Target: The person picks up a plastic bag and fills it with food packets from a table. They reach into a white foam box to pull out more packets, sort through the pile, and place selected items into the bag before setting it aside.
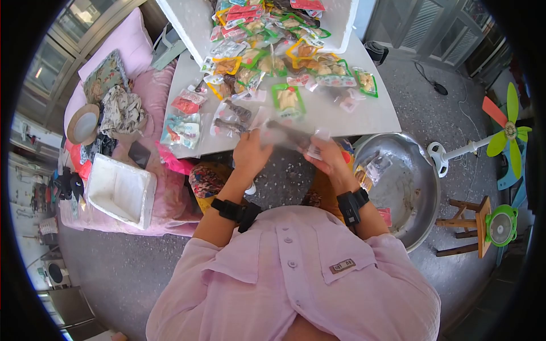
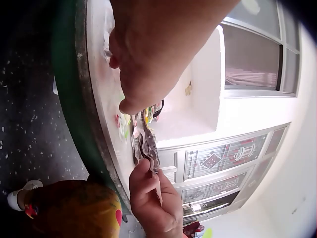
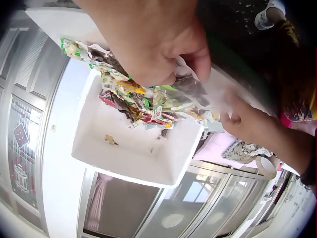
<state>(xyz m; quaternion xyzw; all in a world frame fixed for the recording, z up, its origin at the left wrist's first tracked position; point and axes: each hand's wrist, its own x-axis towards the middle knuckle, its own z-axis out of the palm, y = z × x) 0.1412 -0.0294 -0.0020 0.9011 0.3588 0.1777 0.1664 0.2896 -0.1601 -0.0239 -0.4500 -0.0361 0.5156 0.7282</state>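
Pinching one end of the dark-filled packet [image 1: 289,135], right hand [image 1: 331,158]; left hand [image 1: 252,154] near the other end, blurred, can't tell if grasping. Packet's between hands, by bench [image 1: 372,119] edge; a weak one-sided pinch might drop it.

A clear plastic packet [image 1: 289,135] with dark brown contents stretches between the left hand [image 1: 253,153] and the right hand [image 1: 330,154], one end at the fingers of each. Its film is creased and rippled along its length, with a paler, see-through part beside the left hand. Blur hides whether it is sealed.
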